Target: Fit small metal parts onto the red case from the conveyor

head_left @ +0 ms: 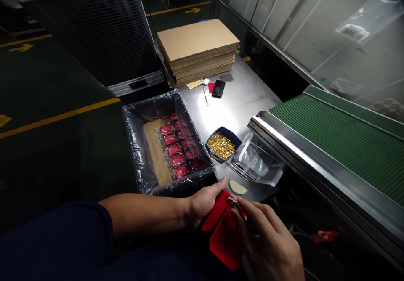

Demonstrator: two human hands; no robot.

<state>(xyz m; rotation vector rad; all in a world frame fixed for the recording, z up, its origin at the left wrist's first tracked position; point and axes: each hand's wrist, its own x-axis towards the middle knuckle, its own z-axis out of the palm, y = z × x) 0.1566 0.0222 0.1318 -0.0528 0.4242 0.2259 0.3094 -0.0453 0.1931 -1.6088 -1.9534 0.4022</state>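
Observation:
My left hand (204,204) grips the upper left side of a bright red case-like piece (225,234), which is tilted and has a flat flap hanging low. The thumb points up along its edge. My right hand (273,237) is closed at the piece's upper right corner, its fingertips around a small shiny metal part (232,202). Whether that part is loose or fixed to the red piece I cannot tell. Just beyond stands a blue bin (206,143) full of small gold-coloured metal bits (221,146). A pale half-round piece (237,186) lies near my right fingers.
At left, a crate lined with black plastic (134,146) holds wrapped red items (173,149) beside brown cardboard. A clear plastic bin (260,163) stands by the green conveyor belt (344,140). Stacked cardboard (198,41) and a phone (218,88) sit on the metal table (249,91).

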